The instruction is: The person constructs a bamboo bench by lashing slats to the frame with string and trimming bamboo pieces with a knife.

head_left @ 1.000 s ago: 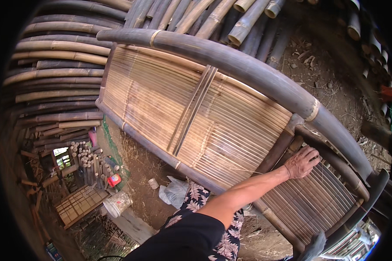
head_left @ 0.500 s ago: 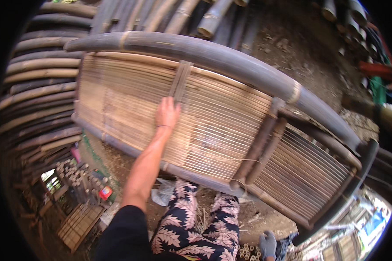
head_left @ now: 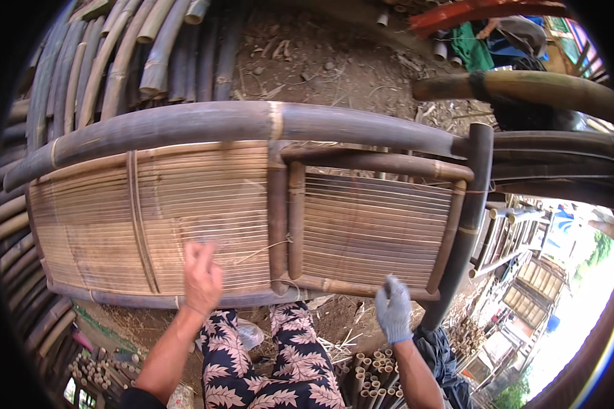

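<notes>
A bamboo bench-like frame (head_left: 275,225) with a panel of thin slats (head_left: 205,184) lies across the view in front of me. My left hand (head_left: 203,278), bare and smeared by motion, is over the near part of this panel. Its fingers look partly bent, and nothing plainly shows in them. A crosswise pair of narrow strips (head_left: 142,225) runs over the slats to its left. My right hand (head_left: 394,310), in a grey glove, is at the near edge of the smaller slatted panel (head_left: 372,232), fingers loosely bent and apart, with nothing seen in it. A thin cord (head_left: 262,251) trails from the middle posts.
A thick bamboo rail (head_left: 205,123) bounds the far side, and an upright dark pole (head_left: 475,198) the right end. Cut bamboo poles (head_left: 164,54) are stacked at the far left. Short bamboo pieces (head_left: 372,382) stand by my legs. A black plastic bag (head_left: 443,361) lies near my right forearm.
My view has swung to the right. My left hand has come off the crosswise strips toward the near slats at their right. My gloved right hand has risen to the frame's near edge.
</notes>
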A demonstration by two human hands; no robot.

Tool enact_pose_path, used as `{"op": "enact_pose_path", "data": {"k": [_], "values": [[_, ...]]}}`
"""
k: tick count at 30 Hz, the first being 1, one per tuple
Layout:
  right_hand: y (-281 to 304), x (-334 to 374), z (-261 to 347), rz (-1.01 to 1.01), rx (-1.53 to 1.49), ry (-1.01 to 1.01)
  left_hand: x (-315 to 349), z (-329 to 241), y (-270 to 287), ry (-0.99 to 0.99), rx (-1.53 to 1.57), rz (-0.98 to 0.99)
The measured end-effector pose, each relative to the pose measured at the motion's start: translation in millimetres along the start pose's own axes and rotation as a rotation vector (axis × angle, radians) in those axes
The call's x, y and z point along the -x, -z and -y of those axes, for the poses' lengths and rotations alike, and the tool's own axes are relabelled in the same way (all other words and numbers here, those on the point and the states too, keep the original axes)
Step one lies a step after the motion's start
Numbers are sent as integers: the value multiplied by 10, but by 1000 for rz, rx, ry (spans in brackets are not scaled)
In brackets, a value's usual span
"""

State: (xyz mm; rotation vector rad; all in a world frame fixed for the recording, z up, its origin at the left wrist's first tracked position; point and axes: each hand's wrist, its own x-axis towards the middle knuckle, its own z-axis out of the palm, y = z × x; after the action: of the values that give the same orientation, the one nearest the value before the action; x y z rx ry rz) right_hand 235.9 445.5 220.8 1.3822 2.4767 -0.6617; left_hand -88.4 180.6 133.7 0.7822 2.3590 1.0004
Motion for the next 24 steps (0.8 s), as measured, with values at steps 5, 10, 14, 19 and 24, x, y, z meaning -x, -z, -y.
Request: {"op": "enact_pose_path", "data": {"k": [5, 10, 14, 19, 24], "values": [[947, -1087, -642, -677, 594, 150, -650, -1734, -752, -460, 376, 122], [1159, -1558, -1298, -532, 395, -78, -1305, -2730, -1823, -585, 701, -12], [1006, -1658, -1372, -518, 338, -98, -1532, -2695, -2105, -517, 603, -16], [1033, -1684, -1244, -521, 353, -114, -1704, -2320, -2212, -435, 473, -52], [1058, -1656, -1276, -526, 314, -111, -1706, -2222, -2316, -407, 456, -48]]}}
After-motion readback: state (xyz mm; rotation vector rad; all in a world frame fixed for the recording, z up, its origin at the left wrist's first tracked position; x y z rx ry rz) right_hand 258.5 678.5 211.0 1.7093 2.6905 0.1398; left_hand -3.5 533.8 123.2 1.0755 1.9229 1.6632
